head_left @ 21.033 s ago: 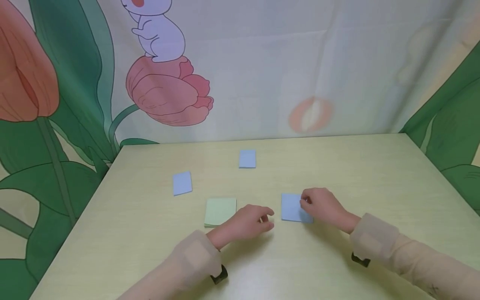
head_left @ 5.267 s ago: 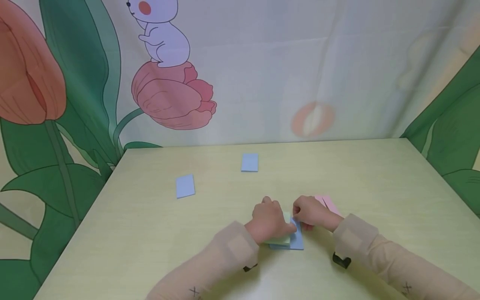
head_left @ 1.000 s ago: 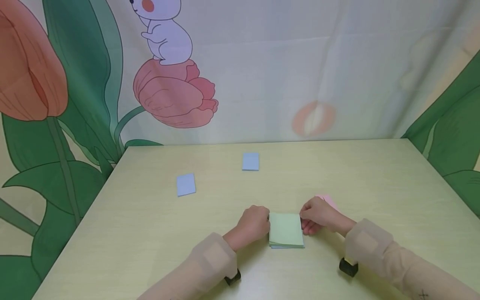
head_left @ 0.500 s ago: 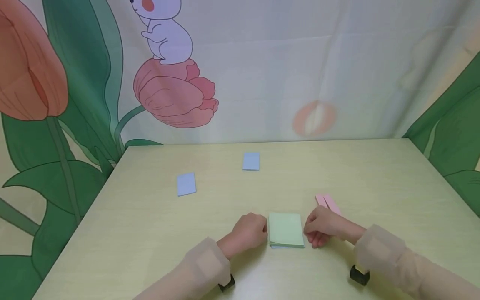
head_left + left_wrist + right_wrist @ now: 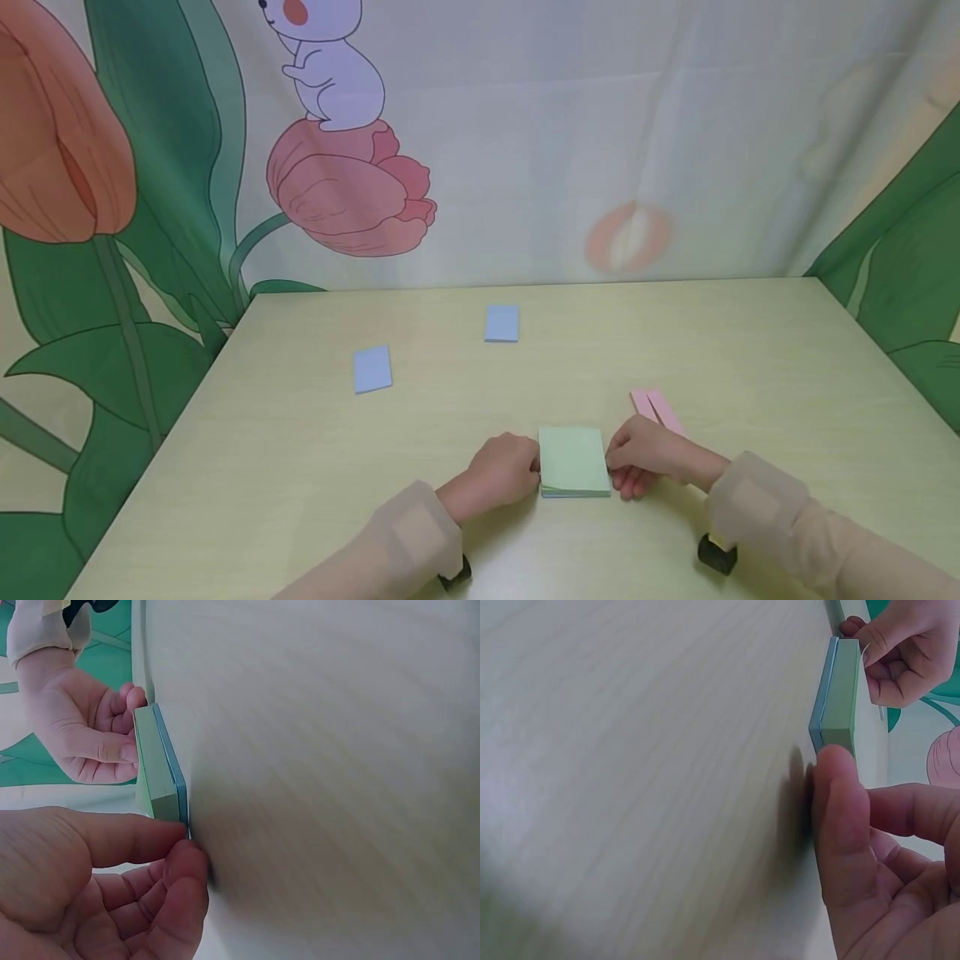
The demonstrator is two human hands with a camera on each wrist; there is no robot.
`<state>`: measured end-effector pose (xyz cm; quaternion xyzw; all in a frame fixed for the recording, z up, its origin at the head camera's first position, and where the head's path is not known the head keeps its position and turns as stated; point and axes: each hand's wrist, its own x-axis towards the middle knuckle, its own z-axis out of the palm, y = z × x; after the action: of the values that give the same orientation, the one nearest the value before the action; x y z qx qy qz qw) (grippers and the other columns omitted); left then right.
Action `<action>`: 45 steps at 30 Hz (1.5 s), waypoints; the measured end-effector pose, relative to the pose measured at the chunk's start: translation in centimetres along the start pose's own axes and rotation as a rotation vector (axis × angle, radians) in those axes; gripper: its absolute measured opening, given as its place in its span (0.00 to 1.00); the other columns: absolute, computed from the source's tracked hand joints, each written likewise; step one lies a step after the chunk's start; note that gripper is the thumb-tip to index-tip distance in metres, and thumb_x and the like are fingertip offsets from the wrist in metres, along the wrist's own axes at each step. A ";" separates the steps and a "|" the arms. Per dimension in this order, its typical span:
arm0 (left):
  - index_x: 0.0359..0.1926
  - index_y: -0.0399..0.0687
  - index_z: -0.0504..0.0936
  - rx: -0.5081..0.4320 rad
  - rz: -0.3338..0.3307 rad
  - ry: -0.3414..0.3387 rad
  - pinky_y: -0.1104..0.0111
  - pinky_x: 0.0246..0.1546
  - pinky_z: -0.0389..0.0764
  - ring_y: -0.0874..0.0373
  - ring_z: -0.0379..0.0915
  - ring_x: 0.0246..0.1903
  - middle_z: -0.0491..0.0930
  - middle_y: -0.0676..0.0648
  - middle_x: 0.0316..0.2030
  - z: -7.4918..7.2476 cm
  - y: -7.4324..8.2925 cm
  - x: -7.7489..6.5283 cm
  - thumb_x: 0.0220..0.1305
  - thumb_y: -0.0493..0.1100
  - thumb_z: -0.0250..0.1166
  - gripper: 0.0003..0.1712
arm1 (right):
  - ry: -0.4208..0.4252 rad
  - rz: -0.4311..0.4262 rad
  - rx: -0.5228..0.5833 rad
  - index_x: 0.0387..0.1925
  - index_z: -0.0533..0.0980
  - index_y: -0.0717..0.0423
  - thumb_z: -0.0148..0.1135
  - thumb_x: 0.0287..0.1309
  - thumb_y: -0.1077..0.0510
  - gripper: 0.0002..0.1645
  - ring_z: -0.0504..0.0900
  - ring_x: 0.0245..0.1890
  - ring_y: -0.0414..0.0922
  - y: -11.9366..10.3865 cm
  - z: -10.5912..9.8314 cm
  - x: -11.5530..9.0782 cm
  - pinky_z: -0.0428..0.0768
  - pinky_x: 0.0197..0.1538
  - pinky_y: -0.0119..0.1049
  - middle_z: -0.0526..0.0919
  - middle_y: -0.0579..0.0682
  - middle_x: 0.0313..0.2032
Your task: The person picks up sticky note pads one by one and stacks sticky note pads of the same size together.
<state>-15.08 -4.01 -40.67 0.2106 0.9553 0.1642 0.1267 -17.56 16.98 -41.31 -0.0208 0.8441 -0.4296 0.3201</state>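
Note:
A green sticky note pad (image 5: 573,458) lies on top of a blue sticky note pad (image 5: 576,495), their edges nearly lined up. The thumb and fingertips of my left hand (image 5: 501,471) pinch at the left side of this stack. On the opposite side my right hand (image 5: 652,454) holds the right edge with curled fingers. From the left wrist, the green pad (image 5: 154,761) sits over a thin blue layer (image 5: 171,754), with my left fingertips at its near corner. In the right wrist view, my right thumb (image 5: 844,817) covers the stack's near end.
Two pink sticky note strips (image 5: 655,406) lie behind my right hand, partly hidden by it. Smaller blue pads lie farther off: one blue pad (image 5: 372,369) at the left, another blue pad (image 5: 502,323) near the table's back edge. A printed curtain (image 5: 517,167) hangs behind the table (image 5: 300,467).
Earlier the green and blue pads lay apart; the green one now covers the blue. Pink strips have come into view. In the last second both hands slid slightly nearer along the stack's sides.

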 end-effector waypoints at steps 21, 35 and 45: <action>0.10 0.49 0.59 0.065 0.002 0.075 0.78 0.09 0.50 0.65 0.49 0.10 0.54 0.56 0.08 -0.1 0.5 -0.6 0.49 0.33 0.54 0.18 | 0.030 -0.076 -0.087 0.22 0.76 0.64 0.52 0.51 0.65 0.08 0.74 0.13 0.39 -0.6 -1.0 -0.1 0.76 0.21 0.31 0.76 0.49 0.14; 0.28 0.51 0.74 0.474 0.305 0.116 0.74 0.11 0.61 0.66 0.61 0.17 0.73 0.56 0.21 0.6 3.3 -0.2 0.51 0.44 0.63 0.05 | 0.236 -0.391 -0.486 0.31 0.79 0.60 0.54 0.52 0.62 0.09 0.73 0.27 0.40 -4.1 -0.8 2.0 0.72 0.32 0.31 0.82 0.49 0.30; 0.18 0.53 0.70 0.530 0.319 0.177 0.74 0.07 0.56 0.66 0.51 0.13 0.63 0.57 0.12 0.9 3.9 -0.1 0.49 0.41 0.61 0.09 | 0.204 -0.455 -0.581 0.31 0.80 0.62 0.54 0.51 0.66 0.09 0.78 0.34 0.43 -3.9 0.9 3.5 0.76 0.40 0.37 0.83 0.52 0.32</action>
<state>-13.30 -0.46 -40.09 0.3682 0.9271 -0.0549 -0.0435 -20.77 12.80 -40.58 -0.2545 0.9321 -0.2323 0.1116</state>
